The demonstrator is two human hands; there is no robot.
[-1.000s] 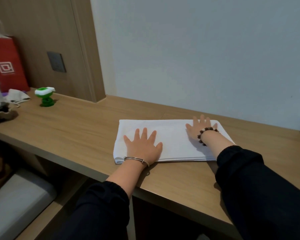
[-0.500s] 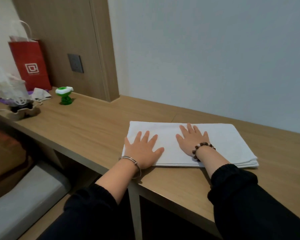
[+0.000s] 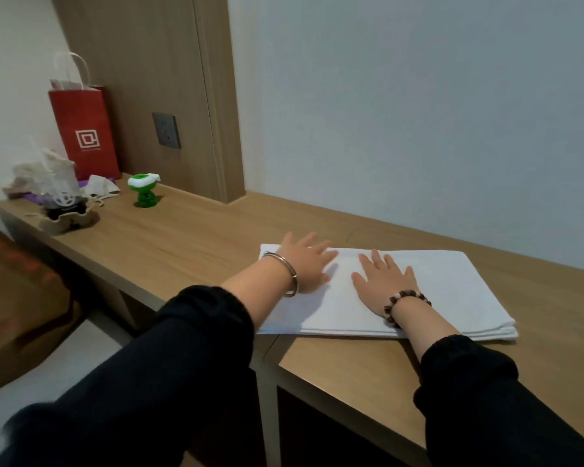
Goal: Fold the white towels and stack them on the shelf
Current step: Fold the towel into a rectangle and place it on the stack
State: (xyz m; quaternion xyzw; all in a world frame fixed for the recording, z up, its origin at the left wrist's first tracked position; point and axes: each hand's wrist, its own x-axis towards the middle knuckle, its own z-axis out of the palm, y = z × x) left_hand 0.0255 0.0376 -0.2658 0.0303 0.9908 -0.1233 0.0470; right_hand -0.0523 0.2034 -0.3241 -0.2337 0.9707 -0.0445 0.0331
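Observation:
A white towel (image 3: 452,291), folded into a flat rectangle of several layers, lies on the wooden shelf top (image 3: 199,244) near its front edge. My left hand (image 3: 305,264), with a metal bangle on the wrist, lies flat on the towel's far left part, fingers spread. My right hand (image 3: 383,281), with a bead bracelet, presses flat on the towel's middle, palm down. Neither hand grips the cloth. The towel's right end is uncovered.
At the far left of the shelf stand a red paper bag (image 3: 83,129), a green and white toy figure (image 3: 144,192) and a clutter of cloth and a dark dish (image 3: 64,210). A wall socket (image 3: 166,130) sits on the wooden panel. Below the shelf are open compartments.
My right hand slid from the towel's right end to its middle. My left hand moved from the near left corner toward the far left edge. The view swung left.

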